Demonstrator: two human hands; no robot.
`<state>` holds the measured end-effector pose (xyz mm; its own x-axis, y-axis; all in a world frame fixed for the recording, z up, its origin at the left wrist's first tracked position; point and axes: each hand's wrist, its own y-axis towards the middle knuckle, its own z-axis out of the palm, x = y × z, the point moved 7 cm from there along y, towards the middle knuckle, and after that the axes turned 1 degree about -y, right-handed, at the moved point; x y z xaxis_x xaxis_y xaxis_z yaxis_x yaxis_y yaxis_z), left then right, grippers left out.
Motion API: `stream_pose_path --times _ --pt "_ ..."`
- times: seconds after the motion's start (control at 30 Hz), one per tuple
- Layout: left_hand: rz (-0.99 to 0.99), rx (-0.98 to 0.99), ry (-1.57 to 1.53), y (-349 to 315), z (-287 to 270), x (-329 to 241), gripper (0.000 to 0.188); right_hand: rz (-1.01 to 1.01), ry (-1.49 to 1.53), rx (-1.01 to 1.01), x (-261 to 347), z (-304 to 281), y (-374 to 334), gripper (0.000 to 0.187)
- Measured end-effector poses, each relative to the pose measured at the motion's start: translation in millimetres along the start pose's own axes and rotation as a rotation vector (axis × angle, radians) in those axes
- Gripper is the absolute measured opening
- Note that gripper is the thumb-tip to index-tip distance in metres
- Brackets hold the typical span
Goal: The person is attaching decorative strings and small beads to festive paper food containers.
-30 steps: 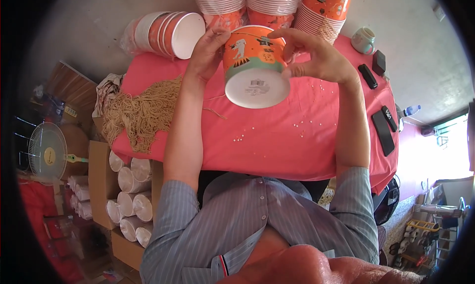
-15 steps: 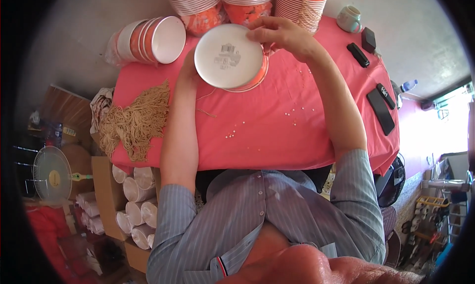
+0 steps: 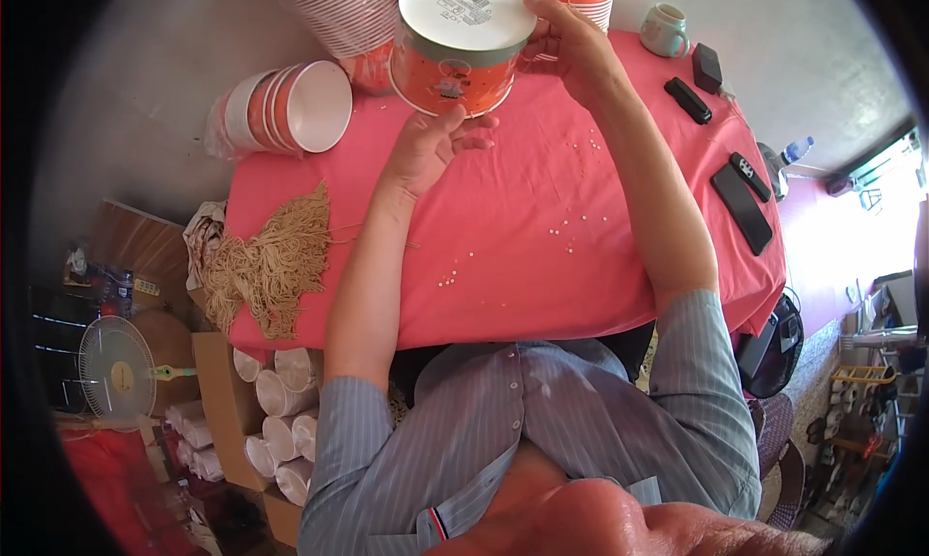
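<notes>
An orange printed paper bucket [image 3: 450,77] is held upside down above the far part of the table, its white base turned up and tilted toward me. My right hand [image 3: 576,53] grips it at the right, with the thumb on the base edge and the fingers along the wall. My left hand [image 3: 426,154] is below the bucket's near rim, fingers apart, with the tip of one digit against the rim. Tan string [image 3: 276,266] lies in a loose bundle at the left of the table, and a few strands trail toward my left forearm.
Nested buckets [image 3: 319,108] lie on their side at the back left. Wrapped stacks [image 3: 344,19] stand behind. A mug [image 3: 665,31], a black phone [image 3: 741,208] and a remote [image 3: 751,177] are at the right. Tiny pale beads [image 3: 447,281] dot the pink cloth [image 3: 503,237].
The bucket has moved away from me and tipped, so its orange side now shows. My left hand has shifted from its left side to below the near rim. My right hand keeps hold.
</notes>
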<state>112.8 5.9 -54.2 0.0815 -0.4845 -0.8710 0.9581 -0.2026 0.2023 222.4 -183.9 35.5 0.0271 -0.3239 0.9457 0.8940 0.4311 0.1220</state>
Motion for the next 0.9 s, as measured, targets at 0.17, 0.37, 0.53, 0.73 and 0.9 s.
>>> stream_pose_path --times 0.17,0.37,0.53,0.73,0.9 --pt "0.063 -0.114 0.195 3.7 -14.8 0.3 0.036 -0.040 -0.007 -0.025 1.4 4.5 -2.1 0.042" --pt "0.049 -0.133 0.225 5.5 -23.1 4.8 0.029 0.002 -0.023 -0.060 -4.8 2.3 -1.1 0.043" --pt "-0.042 -0.169 0.149 1.8 -17.3 12.2 0.028 -0.009 -0.010 -0.074 -6.1 0.3 -1.8 0.034" --pt "-0.046 -0.075 0.100 0.1 -15.8 8.8 0.031 -0.019 -0.006 -0.042 0.2 1.2 -2.9 0.034" --pt "0.011 -0.037 0.208 4.7 -24.5 9.0 0.034 -0.069 -0.070 -0.047 14.1 -2.1 -4.7 0.038"
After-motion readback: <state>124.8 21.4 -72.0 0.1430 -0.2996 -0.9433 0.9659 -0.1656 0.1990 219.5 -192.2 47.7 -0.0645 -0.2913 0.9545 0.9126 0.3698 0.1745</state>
